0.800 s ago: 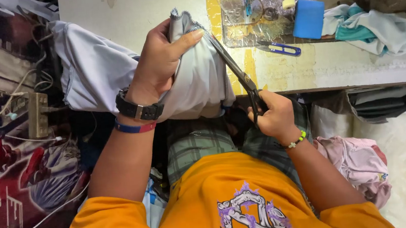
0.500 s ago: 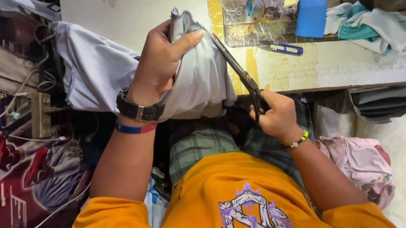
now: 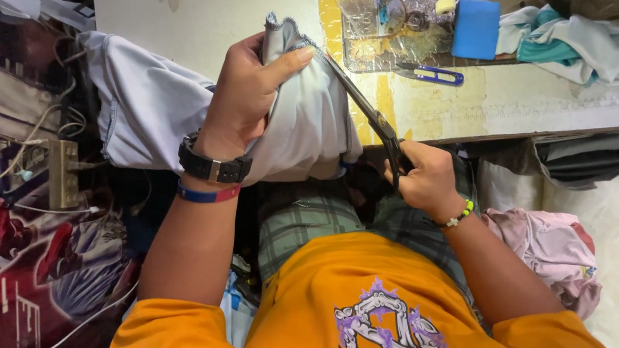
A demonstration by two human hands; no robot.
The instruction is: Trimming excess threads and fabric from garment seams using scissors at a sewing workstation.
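My left hand (image 3: pixel 245 97) grips a bunched piece of pale grey cloth (image 3: pixel 304 121) and holds its folded top edge up over the table edge. A black watch and a blue and red band sit on that wrist. My right hand (image 3: pixel 425 178) is closed around the handles of long dark scissors (image 3: pixel 364 108). The blades run up and left along the cloth's right edge, with the tip near my left fingertips. The rest of the grey cloth (image 3: pixel 144 107) drapes off to the left.
A cream and yellow table (image 3: pixel 529 100) carries small blue thread snips (image 3: pixel 432 73), a blue block (image 3: pixel 476 29), a clear plastic sheet and a crumpled teal and white cloth (image 3: pixel 576 38). A power strip with cables (image 3: pixel 60 171) lies at the left. Pink cloth (image 3: pixel 550 241) is piled at the lower right.
The scissors' blades have slid slightly further up along the cloth's edge. My left hand keeps the same hold on the cloth.
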